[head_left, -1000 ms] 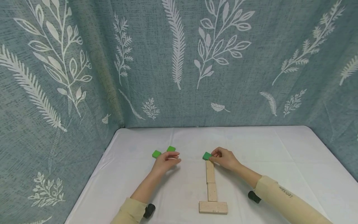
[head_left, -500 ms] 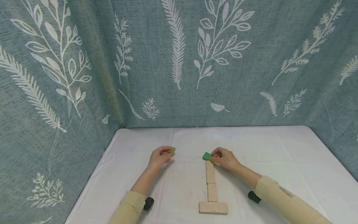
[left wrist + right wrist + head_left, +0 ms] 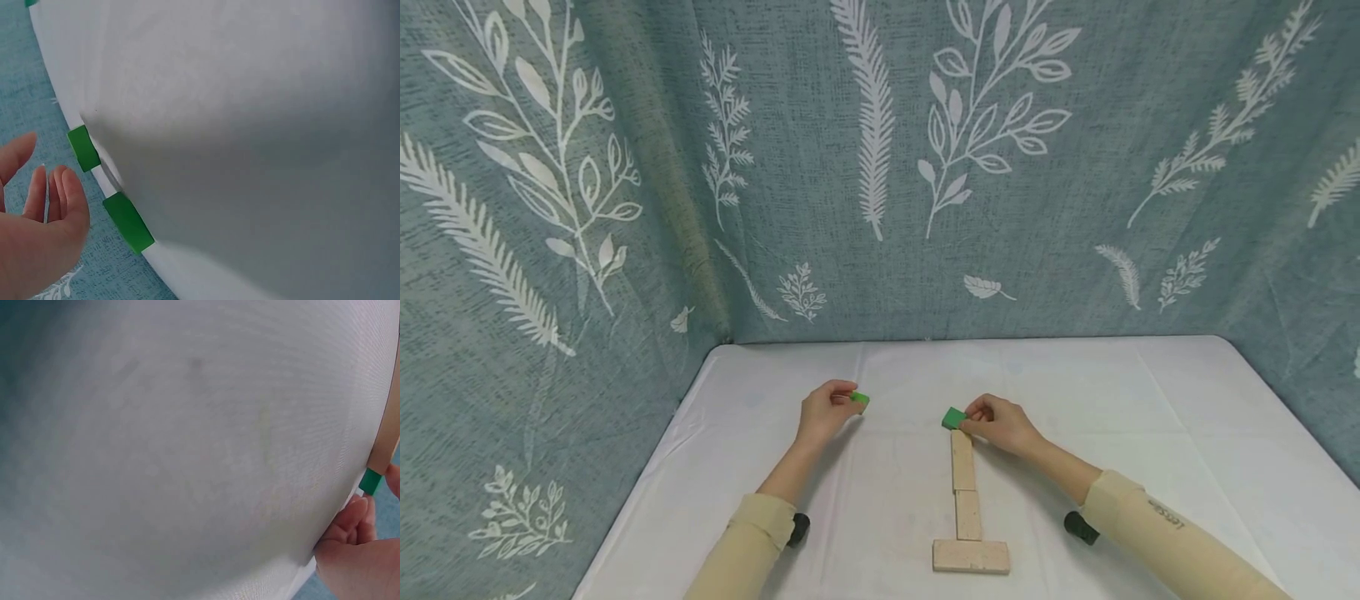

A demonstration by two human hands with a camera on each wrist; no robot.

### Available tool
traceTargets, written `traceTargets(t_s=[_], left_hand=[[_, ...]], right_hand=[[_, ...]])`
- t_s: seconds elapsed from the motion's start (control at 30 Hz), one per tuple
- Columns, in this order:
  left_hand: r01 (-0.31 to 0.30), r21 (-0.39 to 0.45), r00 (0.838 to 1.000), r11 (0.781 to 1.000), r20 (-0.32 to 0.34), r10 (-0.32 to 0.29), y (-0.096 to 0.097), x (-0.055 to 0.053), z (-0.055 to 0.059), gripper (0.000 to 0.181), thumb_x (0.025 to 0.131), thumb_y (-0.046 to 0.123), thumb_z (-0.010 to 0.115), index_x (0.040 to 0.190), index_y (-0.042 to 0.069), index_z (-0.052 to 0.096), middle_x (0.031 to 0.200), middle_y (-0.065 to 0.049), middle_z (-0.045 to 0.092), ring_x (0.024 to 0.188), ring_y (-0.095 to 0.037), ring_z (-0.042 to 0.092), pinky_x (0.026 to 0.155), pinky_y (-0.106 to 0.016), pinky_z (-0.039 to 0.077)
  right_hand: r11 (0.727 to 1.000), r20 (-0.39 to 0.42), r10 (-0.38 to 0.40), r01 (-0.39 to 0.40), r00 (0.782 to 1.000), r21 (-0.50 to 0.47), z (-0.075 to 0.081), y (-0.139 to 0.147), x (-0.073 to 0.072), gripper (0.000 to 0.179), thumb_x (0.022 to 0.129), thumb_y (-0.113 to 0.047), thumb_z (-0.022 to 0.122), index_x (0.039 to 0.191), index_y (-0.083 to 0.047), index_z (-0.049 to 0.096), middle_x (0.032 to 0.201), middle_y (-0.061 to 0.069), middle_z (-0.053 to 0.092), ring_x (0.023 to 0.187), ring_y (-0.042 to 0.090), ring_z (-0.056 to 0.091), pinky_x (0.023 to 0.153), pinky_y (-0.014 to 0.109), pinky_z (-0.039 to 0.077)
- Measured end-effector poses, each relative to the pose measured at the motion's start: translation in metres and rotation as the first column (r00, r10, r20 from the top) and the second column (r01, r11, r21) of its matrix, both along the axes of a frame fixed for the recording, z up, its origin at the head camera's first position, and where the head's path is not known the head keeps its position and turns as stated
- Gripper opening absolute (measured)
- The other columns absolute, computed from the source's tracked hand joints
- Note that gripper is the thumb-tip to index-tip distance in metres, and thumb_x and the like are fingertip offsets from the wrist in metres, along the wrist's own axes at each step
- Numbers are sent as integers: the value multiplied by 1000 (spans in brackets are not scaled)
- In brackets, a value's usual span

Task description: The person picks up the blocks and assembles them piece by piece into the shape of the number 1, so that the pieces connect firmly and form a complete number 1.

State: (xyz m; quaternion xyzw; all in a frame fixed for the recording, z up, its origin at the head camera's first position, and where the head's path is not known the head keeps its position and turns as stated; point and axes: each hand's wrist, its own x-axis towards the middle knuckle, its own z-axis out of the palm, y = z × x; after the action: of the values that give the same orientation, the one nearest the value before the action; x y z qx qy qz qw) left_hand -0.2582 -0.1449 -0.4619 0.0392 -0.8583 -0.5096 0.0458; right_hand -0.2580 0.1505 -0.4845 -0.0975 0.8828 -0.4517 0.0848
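Note:
My right hand point(image 3: 1003, 425) pinches the right side of a dark green block point(image 3: 953, 418) at the far end of a row of wooden blocks point(image 3: 963, 461). In the right wrist view, the green block point(image 3: 370, 482) shows between thumb and fingers, against a wooden block's end. My left hand point(image 3: 822, 414) overlaps a lighter green block point(image 3: 861, 402) in the head view. The left wrist view shows this hand point(image 3: 53, 219) with bent fingers, thumb and fingers apart, beside two green blocks point(image 3: 128, 222) on the table. The hand hides one of these blocks in the head view.
Two narrow wooden blocks lie end to end, with a crosswise wooden block point(image 3: 971, 557) at the near end. A white cloth covers the table point(image 3: 1075, 375). Behind and to the left hangs a blue-green curtain point(image 3: 775, 167). Dark wrist cameras point(image 3: 1081, 528) sit under the forearms.
My left hand has moved left and slightly away from me, coming over the two lighter green blocks. My right hand has stayed at the dark green block.

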Motion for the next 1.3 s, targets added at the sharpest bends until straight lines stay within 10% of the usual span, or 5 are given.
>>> traceTargets(t_s=[0.5, 1.3], left_hand=[[57, -159, 998, 986, 2, -57, 3, -10, -6, 39, 82, 6, 74, 118, -4, 63, 115, -21, 61, 108, -35, 58, 90, -44, 49], [73, 21, 995, 997, 71, -74, 10, -4, -7, 40, 81, 5, 77, 119, 0, 64, 119, -17, 63, 112, -34, 58, 88, -40, 51]], right_hand=[[1000, -15, 11, -11, 1000, -6, -3, 2, -3, 23, 89, -21, 70, 102, -4, 63, 82, 1, 58, 72, 15, 50, 64, 29, 41], [1000, 1, 10, -10, 1000, 5, 1, 1, -1, 22, 89, -20, 69, 102, -3, 63, 83, 3, 58, 72, 14, 50, 63, 27, 41]])
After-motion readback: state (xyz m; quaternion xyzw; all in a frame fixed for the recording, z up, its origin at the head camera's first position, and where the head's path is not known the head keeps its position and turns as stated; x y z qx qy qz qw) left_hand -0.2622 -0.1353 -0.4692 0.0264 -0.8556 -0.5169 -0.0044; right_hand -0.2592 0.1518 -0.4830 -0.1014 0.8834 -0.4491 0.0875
